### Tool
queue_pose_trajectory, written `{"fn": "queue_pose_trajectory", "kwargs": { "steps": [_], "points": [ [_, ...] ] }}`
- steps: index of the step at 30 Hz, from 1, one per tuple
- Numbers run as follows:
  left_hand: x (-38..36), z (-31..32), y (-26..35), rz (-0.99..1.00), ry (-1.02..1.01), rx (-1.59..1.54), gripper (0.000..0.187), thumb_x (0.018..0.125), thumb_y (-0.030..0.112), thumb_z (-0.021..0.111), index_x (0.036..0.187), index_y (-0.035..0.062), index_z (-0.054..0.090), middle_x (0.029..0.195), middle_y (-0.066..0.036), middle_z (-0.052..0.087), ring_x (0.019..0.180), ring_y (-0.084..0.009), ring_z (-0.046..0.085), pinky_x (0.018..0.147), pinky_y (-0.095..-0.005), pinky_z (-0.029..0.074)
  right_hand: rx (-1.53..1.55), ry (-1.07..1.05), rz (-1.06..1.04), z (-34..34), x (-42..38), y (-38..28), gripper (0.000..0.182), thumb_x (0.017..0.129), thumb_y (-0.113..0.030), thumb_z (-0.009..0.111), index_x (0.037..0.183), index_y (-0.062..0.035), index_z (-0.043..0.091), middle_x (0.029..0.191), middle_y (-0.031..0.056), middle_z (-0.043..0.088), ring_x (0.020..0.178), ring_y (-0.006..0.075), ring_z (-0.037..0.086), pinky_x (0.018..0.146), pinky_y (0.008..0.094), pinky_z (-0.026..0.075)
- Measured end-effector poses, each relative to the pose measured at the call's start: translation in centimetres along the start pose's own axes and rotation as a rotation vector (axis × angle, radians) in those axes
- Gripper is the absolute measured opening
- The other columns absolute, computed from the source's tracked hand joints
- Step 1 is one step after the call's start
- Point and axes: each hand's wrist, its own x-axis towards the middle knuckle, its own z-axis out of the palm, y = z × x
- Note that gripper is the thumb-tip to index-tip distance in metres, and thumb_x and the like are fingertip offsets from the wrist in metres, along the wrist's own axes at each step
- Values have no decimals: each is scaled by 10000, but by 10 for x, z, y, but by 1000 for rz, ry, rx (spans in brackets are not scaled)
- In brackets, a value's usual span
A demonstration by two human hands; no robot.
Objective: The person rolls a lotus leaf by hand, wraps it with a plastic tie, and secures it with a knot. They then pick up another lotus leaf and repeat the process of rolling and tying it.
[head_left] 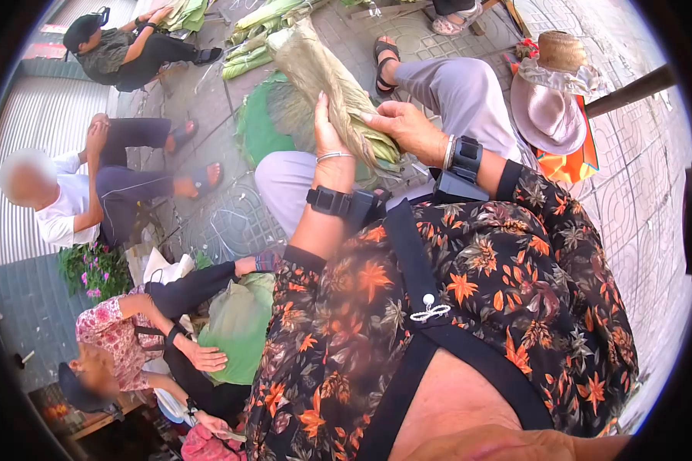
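A long bundle of pale, dried-looking leaves slants across the top centre, its folded green lower end towards my body. My left hand grips the bundle's left side, its fingers partly hidden. On the right side, my right hand holds the lower end, with the thumb on top and other fingers partly out of sight beneath. Behind the bundle, between my knees, lies a green leaf pile.
More leaf bundles lie on the paving ahead. Several people sit on the left; the nearest rests a hand by large green leaves. A straw hat and pink hat are at right, beside a dark pole.
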Motion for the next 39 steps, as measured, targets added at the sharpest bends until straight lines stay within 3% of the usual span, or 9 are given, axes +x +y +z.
{"fn": "queue_pose_trajectory", "kwargs": {
  "steps": [3,4,7,17,20,24,27,30,39],
  "points": [
    [0,5,-4,24,118,45,521,936,429,416,1221,0,491,1057,-208,601,949,-303,594,861,-427,489,-300,125,-244,4,10,17,416,808,-308,678,1029,38,613,838,183,655,809,243,647,717,343,487],
    [0,6,-5,30,174,75,511,933,435,417,1194,4,507,1035,-192,604,937,-290,596,849,-415,491,-384,173,-357,6,9,17,360,799,-292,673,952,28,610,788,218,626,776,332,635,693,393,479],
    [3,4,-7,56,261,91,502,929,443,436,1180,15,514,1033,-156,602,914,-272,603,830,-399,493,-648,147,-456,9,-4,-4,318,802,-271,656,871,32,586,773,236,604,771,380,608,675,425,468],
    [1,0,-6,160,468,87,481,918,396,516,1207,13,493,1096,-135,586,950,-273,594,848,-409,493,-712,-24,-435,10,-2,-6,513,753,-466,686,869,24,591,822,259,598,834,422,589,717,426,463],
    [4,-12,-7,152,321,23,512,902,421,544,1208,14,498,1072,-140,601,941,-286,603,838,-434,500,-686,-83,-353,2,4,-7,462,751,-393,716,913,28,618,809,204,629,805,325,619,722,385,470],
    [-15,1,1,110,42,-56,507,890,347,590,1236,-2,471,1092,-159,601,989,-299,594,899,-450,474,-198,-201,-300,-8,6,-5,291,802,-197,709,1000,3,635,773,-19,617,667,42,509,586,227,425],
    [-13,-3,0,101,77,-72,480,877,241,608,1252,-15,451,1118,-191,589,1042,-313,571,953,-455,441,-80,-248,-137,-14,-2,-12,327,771,-224,728,981,16,656,773,46,632,691,100,553,606,259,449],
    [-11,-5,-3,150,163,8,492,856,168,620,1263,-31,429,1148,-218,573,1069,-329,558,974,-465,426,1,-257,-21,-13,-1,-5,284,789,-205,716,987,-11,656,737,10,609,638,62,520,522,221,401],
    [-11,-15,-5,123,42,114,499,849,24,541,1298,-79,348,1183,-277,545,1040,-393,564,922,-488,467,253,-258,45,-10,-3,12,231,817,-196,699,966,-27,645,721,-5,616,531,58,504,423,184,329]
  ]
}}
